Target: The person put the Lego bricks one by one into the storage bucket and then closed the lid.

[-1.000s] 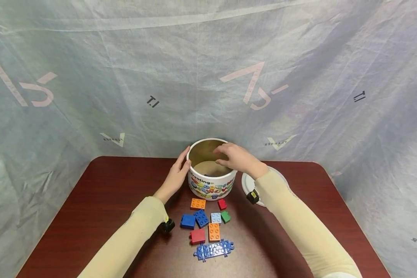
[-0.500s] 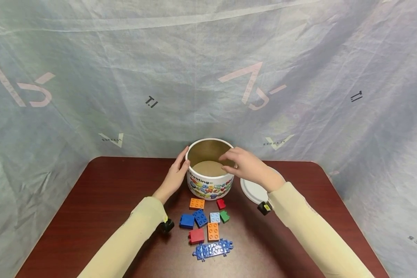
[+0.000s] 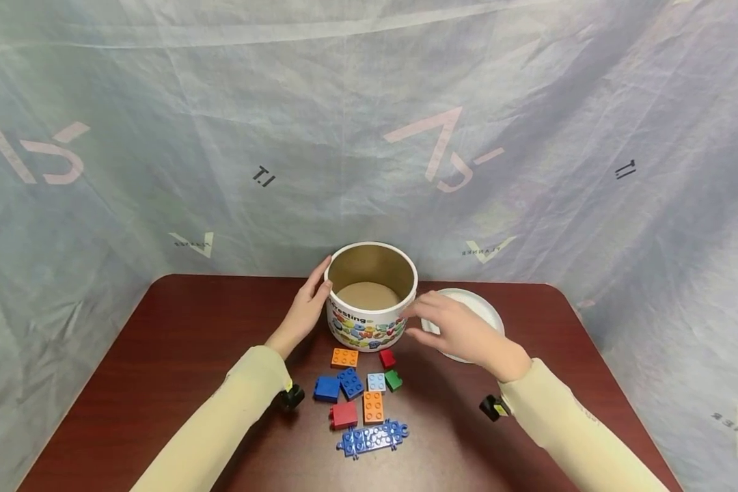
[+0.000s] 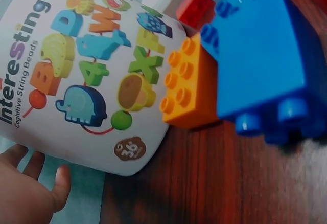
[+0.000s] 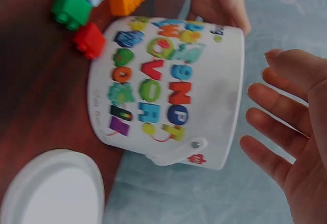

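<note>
A white bucket (image 3: 369,333) with colourful letter prints stands upright at the back of the table, its mouth uncovered; its visible floor is bare. My left hand (image 3: 300,313) rests against its left wall, fingers extended, thumb by the rim. Loosely bent fingers of my right hand (image 3: 458,329) hold nothing, just right of the bucket and partly over the white lid (image 3: 490,311). In front lie an orange brick (image 3: 345,357), a small red brick (image 3: 387,358), a green brick (image 3: 393,380), a light blue brick (image 3: 376,382) and a blue brick (image 4: 265,55).
Nearer the front are another orange brick (image 3: 373,408), a larger red brick (image 3: 344,415) and a long blue wheelbase plate (image 3: 372,439). A grey cloth (image 3: 344,137) hangs right behind the table (image 3: 160,369).
My right hand has moved out of the bucket's mouth, to the right and toward me. The left hand stays at the bucket, and the bricks lie as before.
</note>
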The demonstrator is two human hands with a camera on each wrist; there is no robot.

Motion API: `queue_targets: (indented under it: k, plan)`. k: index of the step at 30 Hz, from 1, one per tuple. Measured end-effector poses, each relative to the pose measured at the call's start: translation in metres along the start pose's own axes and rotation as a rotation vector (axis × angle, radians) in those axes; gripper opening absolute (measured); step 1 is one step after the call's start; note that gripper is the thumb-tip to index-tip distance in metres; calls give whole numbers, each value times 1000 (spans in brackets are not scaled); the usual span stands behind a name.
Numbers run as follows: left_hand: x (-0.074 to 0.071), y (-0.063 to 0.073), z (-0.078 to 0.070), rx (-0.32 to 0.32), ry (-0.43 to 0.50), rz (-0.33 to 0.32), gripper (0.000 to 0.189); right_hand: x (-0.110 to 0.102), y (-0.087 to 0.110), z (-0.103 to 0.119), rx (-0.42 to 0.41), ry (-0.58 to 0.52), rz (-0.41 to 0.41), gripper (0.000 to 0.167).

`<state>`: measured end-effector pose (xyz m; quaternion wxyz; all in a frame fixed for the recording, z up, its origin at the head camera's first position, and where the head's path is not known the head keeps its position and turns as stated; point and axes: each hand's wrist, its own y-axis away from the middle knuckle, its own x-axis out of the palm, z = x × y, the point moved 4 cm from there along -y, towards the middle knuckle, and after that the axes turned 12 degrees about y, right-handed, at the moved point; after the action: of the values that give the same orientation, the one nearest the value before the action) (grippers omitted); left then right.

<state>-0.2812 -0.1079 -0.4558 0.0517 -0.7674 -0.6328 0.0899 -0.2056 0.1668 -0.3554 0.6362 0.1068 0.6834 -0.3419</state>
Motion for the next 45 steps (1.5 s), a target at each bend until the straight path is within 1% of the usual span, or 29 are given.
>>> queue_targets:
  k: [4,9,14,17,20,26,35,41,45]
  plan:
    - [-2,3,0,-36,6,-10,57,11,12,6,-23,-4,9,27]
    - [-3,7,0,-49,-11,-29,55,36,29,8,-40,-12,41,24]
    - [-2,7,1,-41,7,-30,54,67,41,9,-53,-48,91,20]
    - [-2,6,1,-24,25,-26,55,82,44,10,-35,-73,131,20]
    - [-4,5,1,-6,24,-23,55,92,44,11,-23,-82,173,23]
    - [-4,3,-2,18,4,-6,56,103,44,14,-16,-79,229,30]
    - [-5,1,-3,24,-11,0,57,113,43,15,-19,-36,238,30]
    - [-4,1,-1,23,-5,0,57,114,43,16,-20,-33,242,29]
    - [-3,0,1,30,-4,3,57,114,45,16,-5,-33,255,27]
